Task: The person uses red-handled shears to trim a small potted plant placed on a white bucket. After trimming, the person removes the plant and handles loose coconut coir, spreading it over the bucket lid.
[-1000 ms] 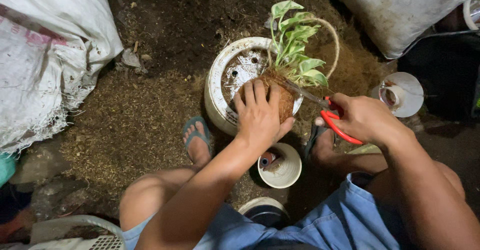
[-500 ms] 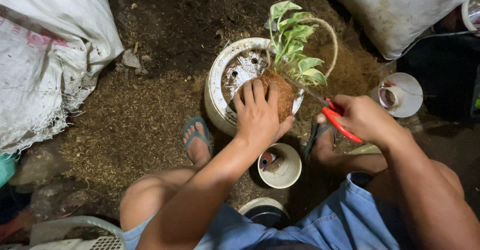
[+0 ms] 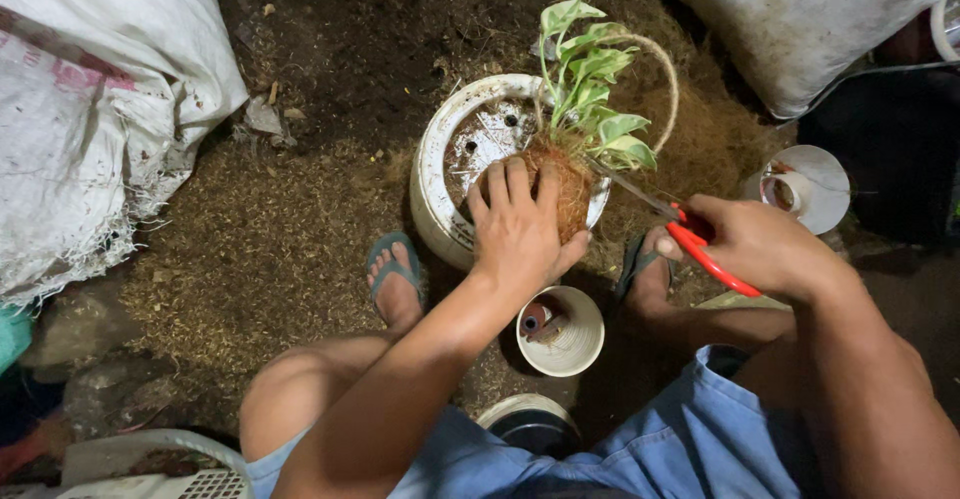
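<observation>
My left hand [image 3: 520, 229] grips a brown fibre ball [image 3: 568, 184] from which a small green-and-white leafy plant [image 3: 592, 109] grows, with a looped twine handle [image 3: 665, 79] arching over the leaves. The ball rests over the rim of a white round pot [image 3: 435, 174] with holes in its base. My right hand [image 3: 760, 244] holds red-handled scissors [image 3: 705, 259]; their blades point at the ball's right side, just under the leaves.
A small white cup [image 3: 562, 331] stands between my sandalled feet [image 3: 395, 269]. Another white container [image 3: 805, 187] lies to the right. White woven sacks sit at the left [image 3: 90, 109] and top right [image 3: 800, 19]. Brown coir fibre covers the ground.
The scissors' blades have edged closer to the ball. My left hand stays on the ball.
</observation>
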